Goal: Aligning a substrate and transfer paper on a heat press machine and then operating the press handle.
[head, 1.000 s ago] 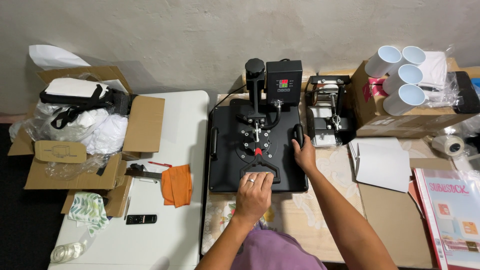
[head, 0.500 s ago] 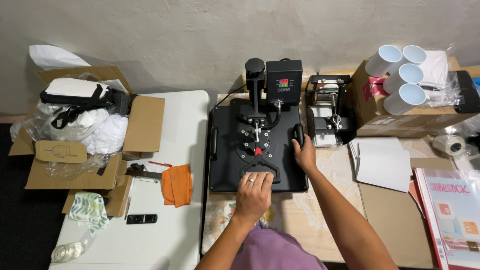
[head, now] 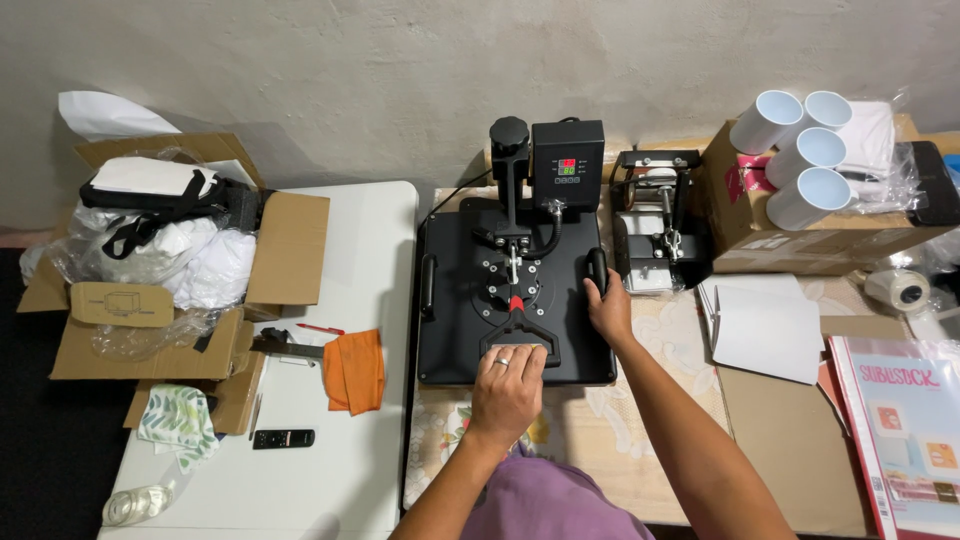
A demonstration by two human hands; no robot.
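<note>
The heat press point(head: 512, 290) sits on the bench point(head: 640, 440), against the wall. Your left hand point(head: 508, 385) is wrapped over the front lever handle point(head: 520, 345); your right hand point(head: 608, 310) grips the right side handle point(head: 598, 268). Judge the press heavy, rigid metal: hold it only by these handles.

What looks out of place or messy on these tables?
Nothing looks spilled or broken. The oddest spot is the torn-open cardboard box at the left, flaps splayed, with plastic bags bulging out. An orange cloth lies crumpled beside it. Both hands, left hand and right hand, rest squarely on the heat press.
</note>
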